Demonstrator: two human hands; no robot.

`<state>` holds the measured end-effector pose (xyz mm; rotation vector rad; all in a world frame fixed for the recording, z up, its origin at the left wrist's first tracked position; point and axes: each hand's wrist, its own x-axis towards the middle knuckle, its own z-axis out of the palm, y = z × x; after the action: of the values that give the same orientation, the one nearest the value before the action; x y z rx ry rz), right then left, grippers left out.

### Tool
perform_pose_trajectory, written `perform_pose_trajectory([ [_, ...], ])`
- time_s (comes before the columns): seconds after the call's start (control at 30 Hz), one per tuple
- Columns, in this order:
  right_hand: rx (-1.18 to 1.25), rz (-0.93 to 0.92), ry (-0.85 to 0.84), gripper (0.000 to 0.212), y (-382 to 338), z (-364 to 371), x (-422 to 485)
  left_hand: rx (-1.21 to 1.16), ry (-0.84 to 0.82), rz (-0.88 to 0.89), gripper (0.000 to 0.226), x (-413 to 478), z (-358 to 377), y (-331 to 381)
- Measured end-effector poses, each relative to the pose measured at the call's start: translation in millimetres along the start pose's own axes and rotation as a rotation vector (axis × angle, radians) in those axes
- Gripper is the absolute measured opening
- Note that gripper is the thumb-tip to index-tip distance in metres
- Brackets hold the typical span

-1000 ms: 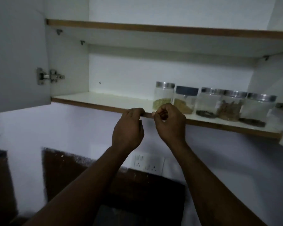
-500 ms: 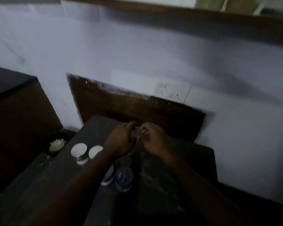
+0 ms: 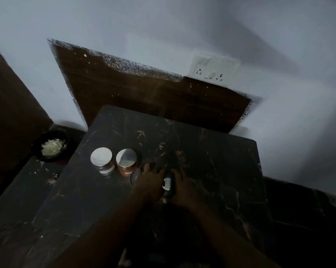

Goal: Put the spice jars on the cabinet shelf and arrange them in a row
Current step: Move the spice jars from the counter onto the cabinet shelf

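A dark marble surface (image 3: 211,171) is shown from above in dim light. Low in the centre of the frame, a dark jar (image 3: 168,185) with a pale label is held between the two hands. The right grip (image 3: 183,188) is curled round its side, but it cannot be told whether the left grip (image 3: 149,182) is closed. A dark lid (image 3: 134,177) is half hidden beneath the left grip. Just to its upper left, a white-banded jar (image 3: 102,161) and an orange-filled jar (image 3: 126,162) stand upright, silver-lidded, side by side. At far left, white shreds are held in a black bowl (image 3: 35,149). The cabinet shelf is out of view, so an upward lift is judged necessary.
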<state>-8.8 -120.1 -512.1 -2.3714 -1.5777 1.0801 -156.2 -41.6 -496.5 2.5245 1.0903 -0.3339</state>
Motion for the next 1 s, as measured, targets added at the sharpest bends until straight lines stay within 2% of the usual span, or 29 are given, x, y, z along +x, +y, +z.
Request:
perform_pose_trajectory([
  [0.1,0.040,-0.023,0.094,0.116,-1,16,-1,0.022,0.032,0.048,0.084,-2,-2,-1],
  [0.2,-0.019,-0.028,0.154,0.109,-2,23,0,0.022,0.030,0.076,0.082,-5,-3,0],
  [0.4,0.128,-0.065,0.194,0.111,6,-13,-3,-0.187,0.024,0.148,0.079,-3,-32,-14],
  [0.53,0.246,-0.173,0.299,0.112,-1,-78,-5,-0.246,0.208,0.272,0.084,9,-84,-7],
  [0.63,0.381,-0.238,0.393,0.100,-15,-137,-13,-0.426,0.325,0.343,0.087,18,-134,7],
  [0.8,0.588,-0.414,0.545,0.095,-41,-220,-34,-0.646,0.429,0.438,0.109,22,-213,36],
  [0.9,0.661,-0.533,0.615,0.099,-60,-258,-46,-0.734,0.527,0.490,0.105,17,-258,54],
  [1.0,0.672,-0.657,0.674,0.092,-77,-289,-61,-0.797,0.655,0.510,0.101,7,-295,68],
])
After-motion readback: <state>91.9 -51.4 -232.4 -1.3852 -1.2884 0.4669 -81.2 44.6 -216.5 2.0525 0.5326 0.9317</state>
